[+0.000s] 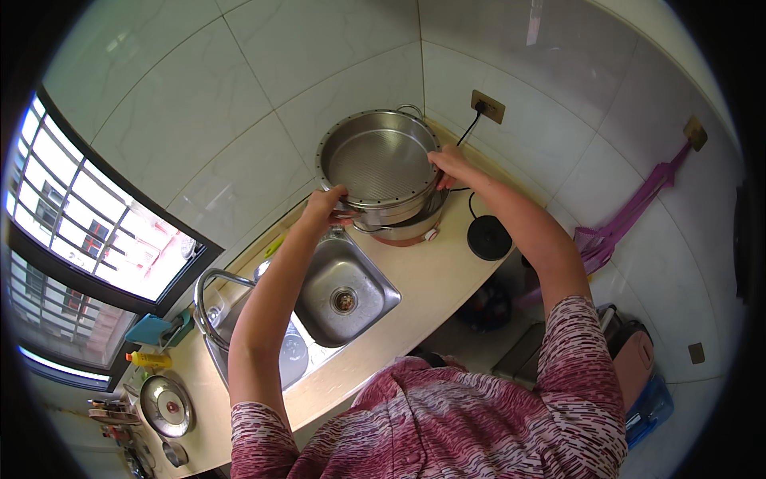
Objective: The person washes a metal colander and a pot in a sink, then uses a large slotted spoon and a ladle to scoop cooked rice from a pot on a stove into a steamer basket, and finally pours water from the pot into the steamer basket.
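Note:
Between my two hands is a round stainless steel steamer tier [383, 164] with a patterned, bare bottom and small dark dots around its rim. My left hand [326, 208] grips its near left side by the handle. On the opposite side, my right hand [450, 167] has its thumb over the rim and fingers below. The tier sits tilted or held just over a wider metal pot [413, 227], and a dark gap shows between them at the right. That lower pot has a reddish-brown base and a small white knob. Whether the two touch is hard to tell.
A double steel sink [371, 290] with a curved faucet [206, 299] lies left of the pot. A black round power base [489, 238] rests on the beige counter [419, 293] at right. Farther left are a metal lid [158, 401] and a yellow bottle [149, 359]. Tiled walls meet behind.

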Demonstrator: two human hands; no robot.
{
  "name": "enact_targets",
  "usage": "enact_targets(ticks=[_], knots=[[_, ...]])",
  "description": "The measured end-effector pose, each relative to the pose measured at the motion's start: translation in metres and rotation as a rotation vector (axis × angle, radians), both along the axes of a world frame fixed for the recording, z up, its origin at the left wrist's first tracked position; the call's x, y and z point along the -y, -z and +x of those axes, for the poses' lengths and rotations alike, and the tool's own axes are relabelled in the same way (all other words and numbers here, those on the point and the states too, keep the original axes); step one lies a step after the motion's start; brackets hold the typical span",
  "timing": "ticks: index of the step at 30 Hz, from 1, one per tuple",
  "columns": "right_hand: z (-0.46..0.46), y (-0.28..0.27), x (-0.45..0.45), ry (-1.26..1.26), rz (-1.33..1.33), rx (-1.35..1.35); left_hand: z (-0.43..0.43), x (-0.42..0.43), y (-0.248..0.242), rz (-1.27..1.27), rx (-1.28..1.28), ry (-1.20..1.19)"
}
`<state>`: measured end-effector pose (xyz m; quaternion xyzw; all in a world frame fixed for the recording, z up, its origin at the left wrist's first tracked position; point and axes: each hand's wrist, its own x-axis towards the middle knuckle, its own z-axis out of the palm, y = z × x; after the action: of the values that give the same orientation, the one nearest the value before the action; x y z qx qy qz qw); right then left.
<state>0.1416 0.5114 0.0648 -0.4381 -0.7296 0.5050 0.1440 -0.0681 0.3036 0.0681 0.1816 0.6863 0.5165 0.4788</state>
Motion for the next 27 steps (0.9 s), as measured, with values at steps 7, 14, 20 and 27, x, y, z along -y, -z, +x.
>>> enact_targets(ticks=[7, 14, 20, 27], knots=[[0.009, 0.017, -0.028, 0.002, 0.026, 0.072, 0.02, -0.034, 0.041, -0.103, -0.058, -0.068], [0.015, 0.024, -0.032, -0.004, 0.01, 0.082, 0.023, -0.041, 0.053, -0.11, -0.113, -0.068], [0.01, 0.03, -0.033, -0.047, -0.014, 0.066, 0.022, -0.04, 0.054, -0.139, -0.142, -0.109], [0.009, 0.04, -0.037, -0.013, 0.04, 0.252, 0.026, -0.021, 0.06, -0.174, -0.279, 0.018]])
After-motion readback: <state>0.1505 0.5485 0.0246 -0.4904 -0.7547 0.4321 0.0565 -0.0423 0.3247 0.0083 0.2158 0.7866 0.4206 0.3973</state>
